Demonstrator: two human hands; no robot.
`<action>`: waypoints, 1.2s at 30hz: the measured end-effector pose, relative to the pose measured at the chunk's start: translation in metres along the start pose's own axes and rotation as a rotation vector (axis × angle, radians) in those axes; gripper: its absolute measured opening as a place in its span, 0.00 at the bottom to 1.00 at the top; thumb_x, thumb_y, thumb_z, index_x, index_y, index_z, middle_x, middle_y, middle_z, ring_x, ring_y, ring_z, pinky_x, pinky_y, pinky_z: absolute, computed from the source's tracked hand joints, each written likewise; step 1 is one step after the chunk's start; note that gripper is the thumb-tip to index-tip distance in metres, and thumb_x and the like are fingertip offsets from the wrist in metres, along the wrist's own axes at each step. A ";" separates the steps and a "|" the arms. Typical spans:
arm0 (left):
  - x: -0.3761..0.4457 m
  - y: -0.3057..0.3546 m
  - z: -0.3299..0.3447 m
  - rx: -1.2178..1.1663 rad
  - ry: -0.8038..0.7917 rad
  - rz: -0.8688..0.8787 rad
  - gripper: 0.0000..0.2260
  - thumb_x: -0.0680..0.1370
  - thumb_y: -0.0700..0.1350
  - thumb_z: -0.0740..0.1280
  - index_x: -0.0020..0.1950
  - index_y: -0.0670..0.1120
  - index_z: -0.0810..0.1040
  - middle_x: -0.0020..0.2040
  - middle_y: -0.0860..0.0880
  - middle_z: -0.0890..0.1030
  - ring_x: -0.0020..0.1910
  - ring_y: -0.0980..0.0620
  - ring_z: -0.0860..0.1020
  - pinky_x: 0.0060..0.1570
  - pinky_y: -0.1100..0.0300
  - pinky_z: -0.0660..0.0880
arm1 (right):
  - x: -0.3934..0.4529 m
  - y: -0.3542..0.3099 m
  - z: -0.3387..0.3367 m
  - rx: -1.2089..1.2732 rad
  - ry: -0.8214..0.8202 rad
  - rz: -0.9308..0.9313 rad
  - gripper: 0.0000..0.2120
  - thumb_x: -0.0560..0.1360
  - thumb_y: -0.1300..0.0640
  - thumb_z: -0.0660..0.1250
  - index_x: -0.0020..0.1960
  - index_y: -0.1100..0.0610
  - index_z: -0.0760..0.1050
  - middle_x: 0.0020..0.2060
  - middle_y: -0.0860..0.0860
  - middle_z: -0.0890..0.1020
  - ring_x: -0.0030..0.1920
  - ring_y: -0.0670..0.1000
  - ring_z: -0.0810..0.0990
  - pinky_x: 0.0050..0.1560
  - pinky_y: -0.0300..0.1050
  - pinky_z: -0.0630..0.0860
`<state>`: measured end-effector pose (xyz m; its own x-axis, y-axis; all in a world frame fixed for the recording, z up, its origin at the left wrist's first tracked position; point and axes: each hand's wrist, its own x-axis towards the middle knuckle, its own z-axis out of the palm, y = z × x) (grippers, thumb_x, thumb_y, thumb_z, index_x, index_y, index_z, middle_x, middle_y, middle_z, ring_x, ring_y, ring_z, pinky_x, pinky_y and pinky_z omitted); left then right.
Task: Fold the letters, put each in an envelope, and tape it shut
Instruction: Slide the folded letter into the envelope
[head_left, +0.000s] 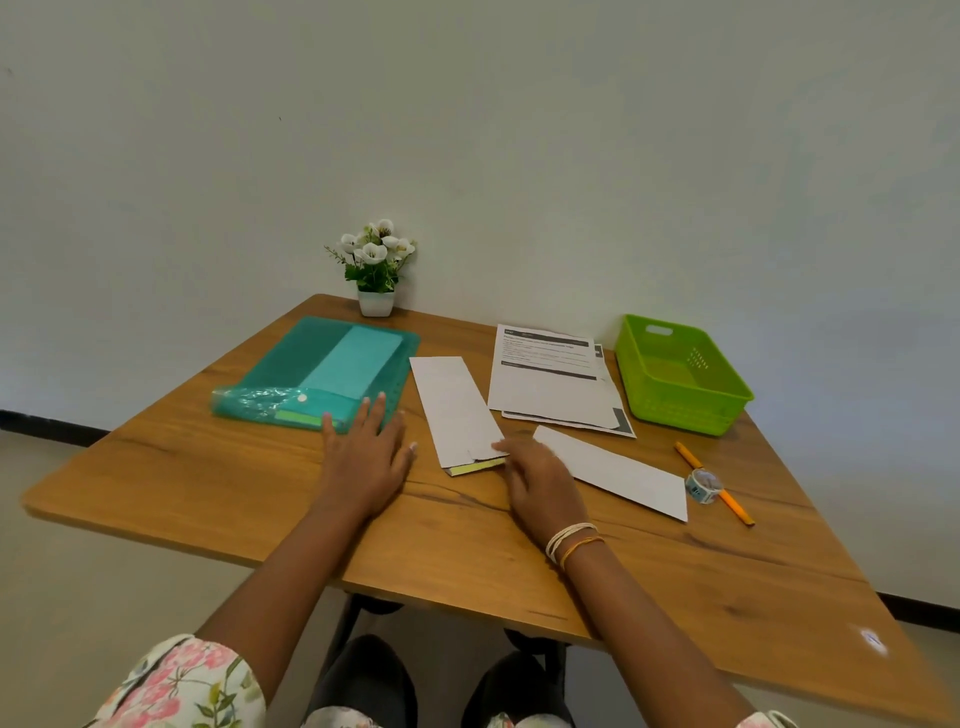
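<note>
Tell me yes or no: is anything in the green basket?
No. The green basket at the far right of the table shows only its bare floor and slotted walls, with nothing inside.

On the brown wooden table (260, 499), a teal plastic folder (311, 364) lies near the far left corner, printed white letters (550, 389) and a green plastic basket (680, 374) by the far right edge, two white paper envelopes (454, 405) between them.
</note>
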<state>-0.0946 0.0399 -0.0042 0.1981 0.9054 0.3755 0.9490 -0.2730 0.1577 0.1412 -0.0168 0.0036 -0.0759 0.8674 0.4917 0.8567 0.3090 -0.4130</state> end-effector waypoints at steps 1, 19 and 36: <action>0.000 0.003 0.000 -0.038 0.053 0.062 0.18 0.81 0.54 0.56 0.67 0.50 0.72 0.76 0.46 0.63 0.76 0.47 0.59 0.70 0.36 0.49 | 0.001 0.006 -0.004 -0.019 0.086 0.052 0.13 0.76 0.62 0.63 0.59 0.53 0.78 0.55 0.52 0.82 0.55 0.50 0.78 0.57 0.43 0.76; 0.014 0.061 0.005 -0.453 -0.230 -0.005 0.21 0.75 0.60 0.67 0.66 0.56 0.76 0.71 0.54 0.71 0.71 0.51 0.66 0.70 0.46 0.60 | 0.044 0.058 -0.052 -0.291 -0.516 0.558 0.29 0.66 0.35 0.71 0.55 0.56 0.74 0.52 0.53 0.79 0.51 0.53 0.77 0.52 0.50 0.76; 0.006 0.070 -0.001 -0.337 -0.002 0.087 0.10 0.77 0.50 0.68 0.55 0.50 0.83 0.51 0.50 0.83 0.49 0.54 0.76 0.44 0.61 0.72 | 0.034 0.045 -0.066 0.438 -0.082 0.713 0.07 0.75 0.56 0.68 0.48 0.60 0.79 0.47 0.58 0.83 0.45 0.57 0.81 0.47 0.47 0.77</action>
<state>-0.0273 0.0264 0.0098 0.2750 0.8746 0.3993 0.7942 -0.4407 0.4184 0.2104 0.0012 0.0521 0.3575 0.9326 -0.0498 0.4393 -0.2150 -0.8722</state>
